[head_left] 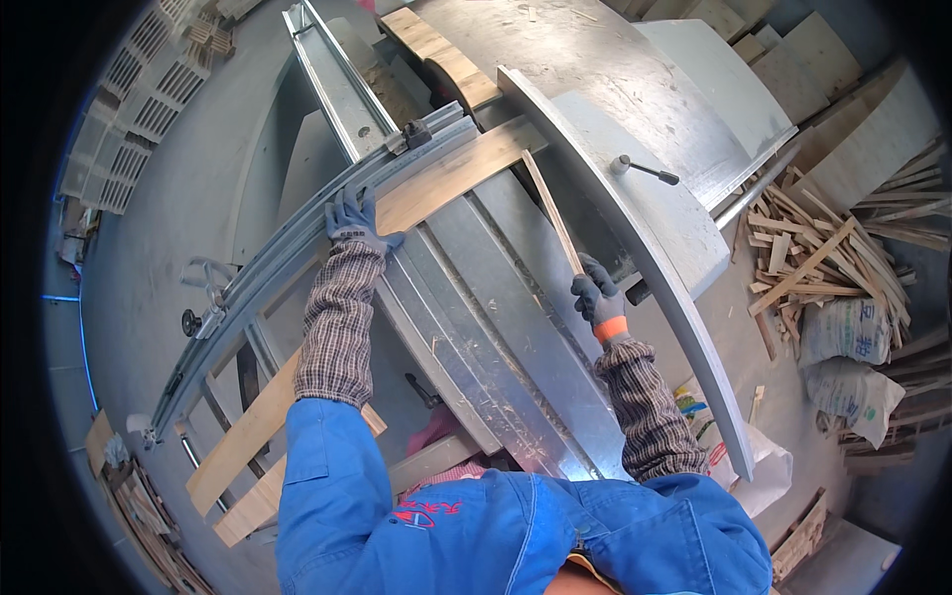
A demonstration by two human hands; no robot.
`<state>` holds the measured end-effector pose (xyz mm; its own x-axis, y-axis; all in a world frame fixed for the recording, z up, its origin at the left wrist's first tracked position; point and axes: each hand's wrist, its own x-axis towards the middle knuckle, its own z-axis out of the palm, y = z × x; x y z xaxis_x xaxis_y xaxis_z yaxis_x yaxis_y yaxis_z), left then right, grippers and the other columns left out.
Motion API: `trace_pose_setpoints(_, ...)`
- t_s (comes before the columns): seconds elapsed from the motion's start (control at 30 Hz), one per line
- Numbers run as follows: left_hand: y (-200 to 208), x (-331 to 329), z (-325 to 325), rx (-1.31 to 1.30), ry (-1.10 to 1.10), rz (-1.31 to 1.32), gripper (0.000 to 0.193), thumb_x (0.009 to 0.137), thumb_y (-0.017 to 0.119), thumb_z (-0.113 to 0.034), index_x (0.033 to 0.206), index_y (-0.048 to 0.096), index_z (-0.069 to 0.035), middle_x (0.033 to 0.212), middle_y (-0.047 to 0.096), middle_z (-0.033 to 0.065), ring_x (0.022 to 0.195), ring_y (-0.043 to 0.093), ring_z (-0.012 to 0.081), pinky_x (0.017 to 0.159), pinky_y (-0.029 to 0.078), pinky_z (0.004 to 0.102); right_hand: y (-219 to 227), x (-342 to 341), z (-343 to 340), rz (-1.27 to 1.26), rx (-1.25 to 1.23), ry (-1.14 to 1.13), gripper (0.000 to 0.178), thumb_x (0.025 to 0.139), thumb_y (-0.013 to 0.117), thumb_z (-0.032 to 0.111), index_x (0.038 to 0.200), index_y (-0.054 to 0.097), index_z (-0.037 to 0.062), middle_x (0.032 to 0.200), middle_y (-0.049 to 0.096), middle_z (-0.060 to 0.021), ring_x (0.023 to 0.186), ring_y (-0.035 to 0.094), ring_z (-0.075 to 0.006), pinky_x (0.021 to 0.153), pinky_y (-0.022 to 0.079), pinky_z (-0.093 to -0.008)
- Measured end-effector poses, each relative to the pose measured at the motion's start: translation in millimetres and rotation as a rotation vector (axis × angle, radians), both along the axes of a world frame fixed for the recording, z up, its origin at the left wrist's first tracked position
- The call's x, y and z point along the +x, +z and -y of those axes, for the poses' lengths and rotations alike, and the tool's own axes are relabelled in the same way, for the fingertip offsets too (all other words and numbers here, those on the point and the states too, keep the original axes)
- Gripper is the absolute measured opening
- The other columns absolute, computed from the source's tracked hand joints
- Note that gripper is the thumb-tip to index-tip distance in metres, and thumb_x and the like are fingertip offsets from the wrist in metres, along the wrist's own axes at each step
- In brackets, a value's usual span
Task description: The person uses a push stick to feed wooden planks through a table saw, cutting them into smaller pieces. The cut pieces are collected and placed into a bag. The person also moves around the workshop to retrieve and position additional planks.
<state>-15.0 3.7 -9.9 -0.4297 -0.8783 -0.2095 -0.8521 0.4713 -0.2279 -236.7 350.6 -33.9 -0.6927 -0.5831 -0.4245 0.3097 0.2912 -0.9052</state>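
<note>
My left hand, in a dark grey glove, presses flat on a long wooden plank that lies across the sliding metal table of a saw. My right hand, gloved the same with an orange cuff, grips the near end of a thin wooden offcut strip. The strip points away from me toward the plank's far end, beside the curved grey guard rail. Both forearms wear checked sleeve covers over a blue jacket.
A pile of wooden offcuts lies on the floor at right, with filled white sacks below it. Another plank rests at lower left. A black lever handle stands on the grey machine top. White crates stack at upper left.
</note>
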Motion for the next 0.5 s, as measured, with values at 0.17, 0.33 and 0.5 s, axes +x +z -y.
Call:
trace_pose_setpoints(0.17,-7.1,-1.5,4.5,-0.038,-0.005,-0.039,0.113,0.071,0.070,-0.072,0.160,0.023,-0.021,0.161,0.013,0.0105,0.152,0.011,0.0301,0.125,0.005,0.0492,-9.9,-3.3,4.5,-0.030,-0.011,0.001,0.052,0.089,0.064,0.024,0.140,0.058,0.0153,0.080,0.062,0.0016,0.054,0.051,-0.0074,0.047,0.035,-0.0213)
trace_pose_setpoints(0.33,-1.7,-2.3,10.9,-0.006,0.000,-0.033,0.110,0.073,0.068,-0.072,0.159,0.024,-0.020,0.162,0.012,0.0104,0.153,0.011,0.0306,0.125,0.004,0.0495,-13.7,-6.5,16.2,-0.050,0.001,0.002,0.051,0.090,0.063,0.022,0.139,0.059,0.0148,0.078,0.061,0.0011,0.053,0.050,-0.0075,0.046,0.035,-0.0219)
trace_pose_setpoints(0.5,-2.1,-4.2,20.4,0.024,0.022,0.008,0.110,0.074,0.065,-0.074,0.160,0.022,-0.020,0.163,0.011,0.0102,0.153,0.010,0.0297,0.125,0.001,0.0487,-16.3,-7.9,26.4,-0.070,0.015,0.002,0.051,0.089,0.064,0.022,0.140,0.059,0.0140,0.078,0.061,0.0006,0.053,0.050,-0.0075,0.046,0.035,-0.0222)
